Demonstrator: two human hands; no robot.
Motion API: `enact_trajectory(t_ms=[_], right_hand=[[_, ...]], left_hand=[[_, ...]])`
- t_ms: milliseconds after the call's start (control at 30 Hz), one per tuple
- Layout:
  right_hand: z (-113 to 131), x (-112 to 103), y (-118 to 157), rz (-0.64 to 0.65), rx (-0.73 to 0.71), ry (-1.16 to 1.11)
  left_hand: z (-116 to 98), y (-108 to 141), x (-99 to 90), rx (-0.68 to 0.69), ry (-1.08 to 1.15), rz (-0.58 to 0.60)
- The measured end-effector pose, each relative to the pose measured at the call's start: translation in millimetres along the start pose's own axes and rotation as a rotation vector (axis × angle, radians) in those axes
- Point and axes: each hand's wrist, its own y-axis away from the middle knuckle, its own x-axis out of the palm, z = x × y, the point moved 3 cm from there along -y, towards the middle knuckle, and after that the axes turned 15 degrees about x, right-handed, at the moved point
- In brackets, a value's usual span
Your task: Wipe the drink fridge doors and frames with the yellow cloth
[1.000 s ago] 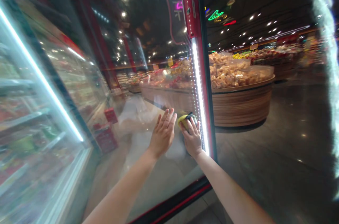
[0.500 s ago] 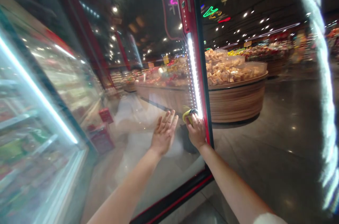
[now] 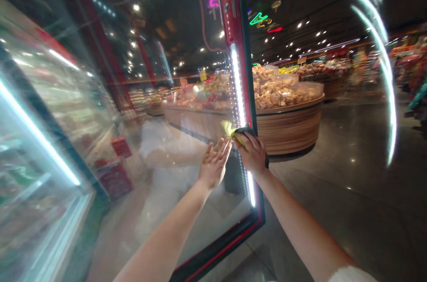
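Note:
My left hand (image 3: 214,165) lies flat with its fingers stretched out, against or just in front of the glass door (image 3: 187,228). Close on its right, my right hand (image 3: 251,152) is closed on a yellow cloth (image 3: 228,128), which also seems to have a dark part. It presses the cloth to the door's edge, over the lit LED strip (image 3: 238,82). The strip runs down the red and black door frame (image 3: 252,95). My right palm and fingers hide part of the cloth.
At the left stands a lit display cooler (image 3: 63,148) with stocked shelves. Red boxes (image 3: 115,175) show through the glass. Behind the door edge, a round wood-sided stand (image 3: 290,130) holds heaped packaged goods. Grey floor (image 3: 333,211) stretches out at the right.
My right hand and the cloth have moved up along the door edge, uncovering the strip's lower end. My left hand sits slightly further right. The view has shifted a little.

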Motion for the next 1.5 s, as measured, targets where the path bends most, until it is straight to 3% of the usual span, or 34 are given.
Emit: enact_trajectory(t_ms=[167, 333, 467, 600, 767, 867, 1100, 1300, 1400, 1500], right_hand=[[-15.5, -6.0, -19.7, 0.022, -0.107, 0.076], [-5.1, -17.3, -91.3, 0.006, -0.103, 0.052], [3.5, -28.1, -149.5, -0.050, -0.126, 0.073], [-3.0, -32.2, -165.2, -0.044, -0.214, 0.061], [-23.5, -26.2, -119.9, -0.019, -0.301, 0.049], [-35.3, -15.6, -74.7, 0.029, -0.292, 0.030], [-53.4, 16.3, 37.6, 0.121, -0.120, -0.002], [-61.8, 20.1, 126.0, 0.171, -0.171, 0.019], [-63.4, 12.4, 145.2, 0.227, -0.168, 0.015], [-52.4, 5.5, 133.5, 0.220, -0.111, 0.020]], left_hand=[[-1.9, -17.6, 4.2, 0.044, 0.001, -0.100], [-3.2, -38.4, 2.5, 0.058, 0.015, -0.225], [-3.4, -56.2, 0.0, 0.034, 0.033, -0.241], [-5.1, -62.4, 1.7, 0.008, 0.053, -0.236], [-15.6, -50.8, 10.9, -0.009, 0.019, -0.237], [-25.8, -40.5, 21.0, -0.015, 0.017, -0.173], [-56.3, -7.1, 51.2, 0.005, 0.070, 0.007], [-83.2, 27.3, 61.2, -0.041, 0.121, 0.123], [-84.0, 39.8, 55.4, -0.050, 0.128, 0.165], [-76.6, 51.6, 45.0, -0.068, 0.107, 0.154]])
